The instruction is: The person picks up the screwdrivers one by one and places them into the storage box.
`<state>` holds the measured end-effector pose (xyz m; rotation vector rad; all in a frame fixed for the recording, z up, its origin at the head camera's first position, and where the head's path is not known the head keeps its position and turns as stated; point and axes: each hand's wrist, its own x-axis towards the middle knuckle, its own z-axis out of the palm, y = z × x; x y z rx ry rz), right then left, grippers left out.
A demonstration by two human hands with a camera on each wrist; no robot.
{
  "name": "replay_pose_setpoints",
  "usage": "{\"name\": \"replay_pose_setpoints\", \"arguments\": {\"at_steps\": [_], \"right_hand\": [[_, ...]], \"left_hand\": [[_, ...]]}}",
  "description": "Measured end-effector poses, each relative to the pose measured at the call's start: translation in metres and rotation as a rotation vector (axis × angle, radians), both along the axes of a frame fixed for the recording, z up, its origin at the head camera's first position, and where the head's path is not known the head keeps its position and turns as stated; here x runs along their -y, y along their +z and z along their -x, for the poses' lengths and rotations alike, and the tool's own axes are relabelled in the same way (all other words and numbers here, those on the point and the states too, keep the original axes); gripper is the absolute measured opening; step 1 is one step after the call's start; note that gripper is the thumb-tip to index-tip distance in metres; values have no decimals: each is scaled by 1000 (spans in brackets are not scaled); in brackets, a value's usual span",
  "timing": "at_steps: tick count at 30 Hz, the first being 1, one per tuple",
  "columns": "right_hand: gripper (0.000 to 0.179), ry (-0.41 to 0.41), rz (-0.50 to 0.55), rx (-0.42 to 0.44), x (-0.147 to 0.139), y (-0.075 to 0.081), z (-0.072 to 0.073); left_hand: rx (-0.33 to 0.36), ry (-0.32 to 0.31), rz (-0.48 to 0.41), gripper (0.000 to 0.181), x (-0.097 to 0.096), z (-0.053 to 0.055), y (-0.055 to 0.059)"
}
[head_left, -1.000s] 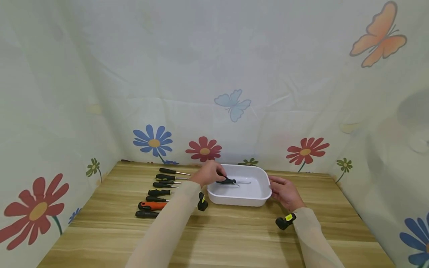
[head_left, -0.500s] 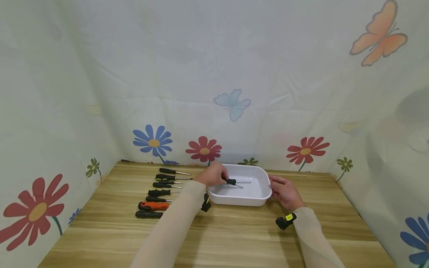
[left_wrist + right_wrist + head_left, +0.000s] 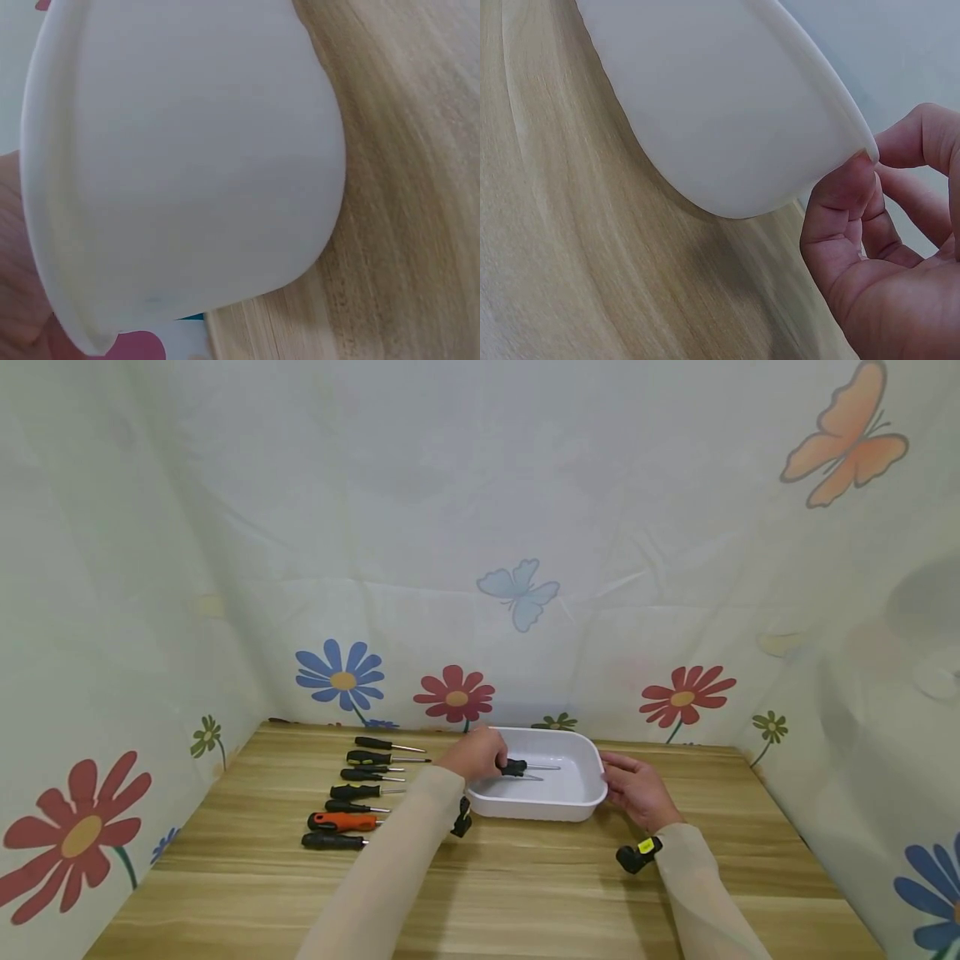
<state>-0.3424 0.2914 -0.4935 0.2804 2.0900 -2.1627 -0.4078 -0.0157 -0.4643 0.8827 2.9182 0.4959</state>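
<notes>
My left hand (image 3: 480, 754) reaches over the left rim of a white tray (image 3: 536, 808), its fingers curled down at the black handle of a screwdriver (image 3: 515, 767). Two thin metal shafts lie close together inside the tray, pointing right; the hand hides part of the handles. In the left wrist view, the tray's outer wall (image 3: 202, 150) covers most of the picture, with part of the left hand (image 3: 19, 277) behind the rim. At the tray's right end, my right hand (image 3: 636, 789) pinches the rim between thumb and fingers, as the right wrist view shows at the tray's corner (image 3: 735, 135).
Left of the tray, several screwdrivers lie in a column on the wooden table (image 3: 525, 885), mostly black-handled, one orange screwdriver (image 3: 345, 822) among them. A black screwdriver (image 3: 330, 841) lies nearest the front. A flower-printed curtain (image 3: 420, 635) stands behind the table.
My left hand has come down and slightly right into the tray with the screwdriver, whose shaft now lies beside the other one. The right hand has stayed at the rim.
</notes>
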Motion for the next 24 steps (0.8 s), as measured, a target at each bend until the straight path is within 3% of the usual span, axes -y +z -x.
{"name": "replay_pose_setpoints", "arguments": {"at_steps": [5,15,24], "right_hand": [[47,1,-7,-4,-1,0,0],[45,2,-1,-3,0,0,1],[45,1,-12,17,-1,1,0]], "left_hand": [[18,3,11,6,0,-2,1],[-77,-37,87,21,-1,-1,-3],[-89,-30,137,24,-4,0,-7]]}}
